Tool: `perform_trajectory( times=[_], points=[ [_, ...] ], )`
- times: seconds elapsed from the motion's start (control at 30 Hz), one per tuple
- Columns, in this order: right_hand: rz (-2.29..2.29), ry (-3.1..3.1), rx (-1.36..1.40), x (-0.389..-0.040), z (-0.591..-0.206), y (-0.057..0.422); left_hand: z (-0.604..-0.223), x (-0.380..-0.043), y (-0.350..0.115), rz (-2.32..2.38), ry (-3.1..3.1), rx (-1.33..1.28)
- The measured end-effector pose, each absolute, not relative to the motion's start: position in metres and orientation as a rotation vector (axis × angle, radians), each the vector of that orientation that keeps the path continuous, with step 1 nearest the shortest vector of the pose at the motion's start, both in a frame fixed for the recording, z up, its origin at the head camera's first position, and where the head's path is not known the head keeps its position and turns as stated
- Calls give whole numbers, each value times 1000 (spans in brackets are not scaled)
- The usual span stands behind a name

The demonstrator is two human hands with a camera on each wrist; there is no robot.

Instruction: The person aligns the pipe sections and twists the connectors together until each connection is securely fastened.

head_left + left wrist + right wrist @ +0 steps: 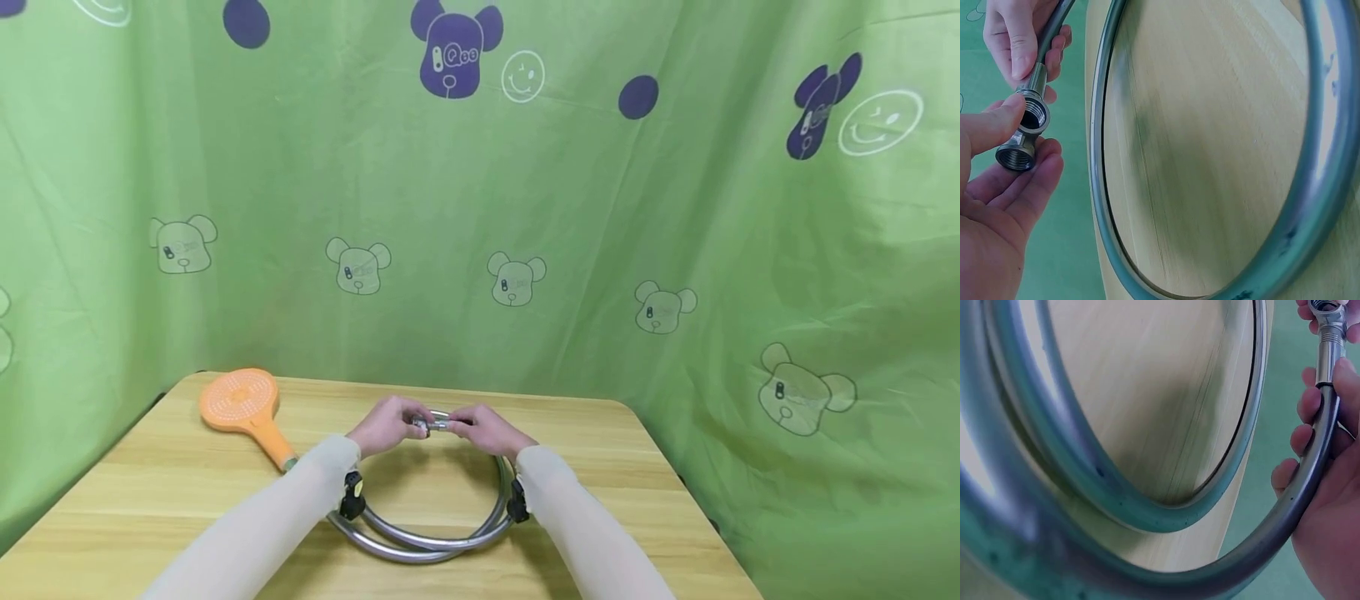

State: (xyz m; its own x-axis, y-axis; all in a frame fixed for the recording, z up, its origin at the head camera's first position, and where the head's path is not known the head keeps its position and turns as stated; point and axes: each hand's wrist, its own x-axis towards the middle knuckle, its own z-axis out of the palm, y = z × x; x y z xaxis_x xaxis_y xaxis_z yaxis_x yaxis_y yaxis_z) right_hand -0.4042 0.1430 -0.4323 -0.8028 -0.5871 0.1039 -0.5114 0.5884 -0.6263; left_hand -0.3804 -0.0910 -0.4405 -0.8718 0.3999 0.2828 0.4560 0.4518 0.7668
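Observation:
A small metal tee fitting point(1023, 139) with threaded openings is pinched between the thumb and fingers of my left hand point(386, 427). In the left wrist view two of its round threaded mouths face the camera. My right hand point(487, 429) grips the end of a silver shower hose point(420, 557), its fingers curled round the hose and the metal end sleeve point(1329, 361). That sleeve lines up with the fitting and meets it, with some thread showing at the joint in the right wrist view. The hose loops below both hands. An orange shower head point(238, 398) lies at the left.
The wooden table point(600, 517) has its far edge just beyond the hands. A green curtain point(570, 192) with bear prints hangs behind and to the right. The shower head's handle points toward the left forearm, which hides part of the hose.

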Motion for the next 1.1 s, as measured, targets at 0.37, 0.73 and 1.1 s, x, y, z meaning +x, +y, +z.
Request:
perform_trajectory(
  times=[0.37, 0.73, 1.1],
  points=[
    [-1114, 2674, -845, -406, -437, 144, -441, -381, -88, -1447, -2632, -748],
    [-1055, 2721, -841, -410, -438, 137, -443, -382, -91, -1432, -2641, -730],
    [-1150, 2647, -730, -408, -432, 133, -439, -381, -93, -1452, -2631, -724]
  ],
)
